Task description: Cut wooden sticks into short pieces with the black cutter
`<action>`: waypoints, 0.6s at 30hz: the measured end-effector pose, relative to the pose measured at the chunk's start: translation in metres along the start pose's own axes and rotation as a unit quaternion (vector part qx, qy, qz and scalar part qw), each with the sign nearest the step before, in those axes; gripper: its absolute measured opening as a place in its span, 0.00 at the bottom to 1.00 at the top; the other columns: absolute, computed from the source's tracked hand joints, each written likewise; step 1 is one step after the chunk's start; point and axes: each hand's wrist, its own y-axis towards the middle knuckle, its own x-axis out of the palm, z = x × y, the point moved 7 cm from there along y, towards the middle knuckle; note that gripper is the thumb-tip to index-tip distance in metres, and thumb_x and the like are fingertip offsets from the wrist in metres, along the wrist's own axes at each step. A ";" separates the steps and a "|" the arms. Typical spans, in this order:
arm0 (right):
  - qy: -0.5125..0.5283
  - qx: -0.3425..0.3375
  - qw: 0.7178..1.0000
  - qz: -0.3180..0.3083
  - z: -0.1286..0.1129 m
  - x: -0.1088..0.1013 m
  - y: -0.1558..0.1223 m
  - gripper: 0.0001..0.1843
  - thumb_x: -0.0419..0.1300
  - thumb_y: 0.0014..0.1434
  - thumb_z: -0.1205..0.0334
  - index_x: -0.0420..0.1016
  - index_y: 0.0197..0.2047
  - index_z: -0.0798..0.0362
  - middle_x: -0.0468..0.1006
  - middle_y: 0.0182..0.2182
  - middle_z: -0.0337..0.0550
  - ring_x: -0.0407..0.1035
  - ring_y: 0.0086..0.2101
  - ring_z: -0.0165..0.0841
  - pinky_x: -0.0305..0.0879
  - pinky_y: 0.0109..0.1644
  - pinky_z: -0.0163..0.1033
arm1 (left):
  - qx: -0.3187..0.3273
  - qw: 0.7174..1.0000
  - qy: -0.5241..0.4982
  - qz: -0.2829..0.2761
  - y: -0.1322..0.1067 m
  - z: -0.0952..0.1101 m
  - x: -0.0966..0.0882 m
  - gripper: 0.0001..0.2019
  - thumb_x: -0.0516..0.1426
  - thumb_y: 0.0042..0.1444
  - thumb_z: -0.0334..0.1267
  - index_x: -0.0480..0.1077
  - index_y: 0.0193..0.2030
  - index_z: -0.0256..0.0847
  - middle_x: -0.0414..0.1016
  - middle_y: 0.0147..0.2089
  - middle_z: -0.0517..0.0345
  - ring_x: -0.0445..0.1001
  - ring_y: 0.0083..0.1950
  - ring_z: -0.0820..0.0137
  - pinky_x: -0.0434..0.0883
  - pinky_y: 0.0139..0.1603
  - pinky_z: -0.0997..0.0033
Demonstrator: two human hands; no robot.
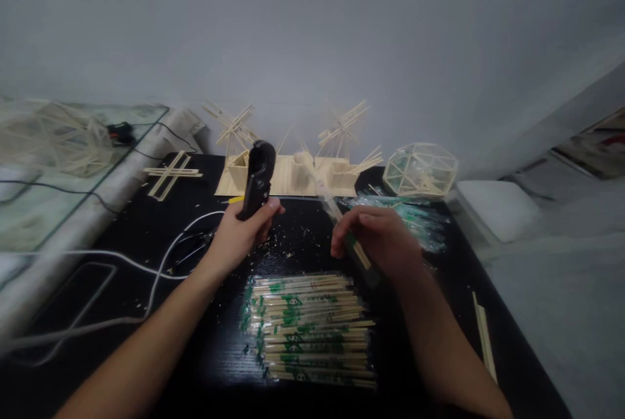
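My left hand (239,230) is closed around a black hand cutter (258,175) with a curved head, held upright above the table. Clasped in my right hand (383,237) is a plastic-wrapped packet of chopsticks (328,199); its wrapper reaches up and left, blurred by motion. Below and between both hands lies a row of wrapped chopstick packets (312,334) with green print. The cutter and the held packet are apart from each other.
Behind stand wooden stick models on a pale board (278,178). A geometric stick frame (422,170) and torn wrappers (415,217) are at right. Crossed sticks (172,174) and a white cable (161,270) lie left; a glass-topped surface (53,217) adjoins. Loose sticks (483,334) lie at the right edge.
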 end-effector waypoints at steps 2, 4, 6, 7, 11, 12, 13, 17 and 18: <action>-0.043 0.017 0.999 0.011 0.006 0.003 0.001 0.13 0.61 0.65 0.55 0.78 0.32 0.54 0.80 0.25 0.42 0.75 0.26 0.32 0.72 0.33 0.39 | 0.018 0.999 -0.038 -0.003 0.000 0.010 0.005 0.18 0.67 0.53 0.51 0.78 0.35 0.35 0.56 0.20 0.68 0.54 0.19 0.80 0.53 0.19 0.78; -0.094 0.030 0.995 0.002 0.011 0.009 0.001 0.11 0.64 0.64 0.56 0.77 0.32 0.53 0.79 0.25 0.40 0.73 0.26 0.29 0.70 0.33 0.36 | 0.030 0.998 -0.052 0.011 0.000 0.014 0.004 0.17 0.67 0.54 0.50 0.78 0.37 0.35 0.54 0.21 0.69 0.53 0.20 0.80 0.53 0.19 0.78; -0.130 0.037 0.990 -0.025 0.014 0.017 0.002 0.09 0.64 0.64 0.57 0.77 0.34 0.53 0.79 0.26 0.39 0.73 0.27 0.28 0.69 0.33 0.35 | 0.037 0.997 -0.048 0.037 0.001 0.014 -0.002 0.16 0.67 0.54 0.49 0.78 0.38 0.36 0.55 0.21 0.68 0.54 0.20 0.80 0.53 0.19 0.78; -0.145 0.041 0.988 -0.041 0.017 0.021 0.002 0.08 0.64 0.65 0.58 0.77 0.36 0.53 0.79 0.27 0.39 0.73 0.28 0.28 0.69 0.34 0.35 | 0.040 0.997 -0.045 0.052 0.002 0.013 -0.006 0.16 0.67 0.54 0.49 0.78 0.37 0.35 0.56 0.21 0.68 0.54 0.20 0.81 0.54 0.19 0.79; -0.166 0.069 0.981 -0.079 0.028 0.031 0.003 0.05 0.59 0.68 0.61 0.74 0.46 0.51 0.80 0.31 0.39 0.75 0.29 0.28 0.70 0.33 0.35 | 0.058 0.992 -0.037 0.106 0.008 0.011 -0.024 0.16 0.69 0.50 0.47 0.75 0.37 0.37 0.60 0.21 0.68 0.57 0.20 0.80 0.57 0.19 0.78; -0.161 0.078 0.981 -0.077 0.031 0.031 0.003 0.06 0.59 0.68 0.61 0.71 0.47 0.50 0.80 0.32 0.38 0.74 0.27 0.27 0.69 0.31 0.34 | 0.059 0.991 -0.036 0.115 0.009 0.012 -0.027 0.17 0.69 0.49 0.47 0.74 0.37 0.37 0.61 0.21 0.68 0.58 0.20 0.79 0.59 0.20 0.78; -0.156 0.088 0.981 -0.072 0.034 0.031 0.004 0.07 0.59 0.68 0.61 0.67 0.49 0.49 0.81 0.33 0.38 0.74 0.26 0.27 0.68 0.29 0.33 | 0.058 0.991 -0.037 0.118 0.010 0.013 -0.029 0.17 0.69 0.49 0.47 0.74 0.37 0.37 0.61 0.21 0.68 0.58 0.20 0.79 0.60 0.20 0.78; -0.178 0.099 0.978 -0.043 0.042 0.026 0.007 0.11 0.58 0.68 0.62 0.62 0.52 0.49 0.83 0.35 0.40 0.70 0.23 0.26 0.65 0.27 0.33 | 0.074 0.993 -0.071 0.064 0.010 0.021 -0.029 0.13 0.65 0.54 0.46 0.74 0.33 0.37 0.58 0.19 0.68 0.58 0.19 0.78 0.57 0.20 0.77; -0.191 0.094 0.976 -0.040 0.042 0.025 0.008 0.11 0.57 0.69 0.61 0.63 0.53 0.50 0.83 0.35 0.40 0.69 0.23 0.26 0.65 0.28 0.33 | 0.087 0.991 -0.080 0.056 0.009 0.025 -0.029 0.11 0.64 0.55 0.44 0.74 0.32 0.37 0.59 0.19 0.67 0.58 0.19 0.78 0.57 0.20 0.76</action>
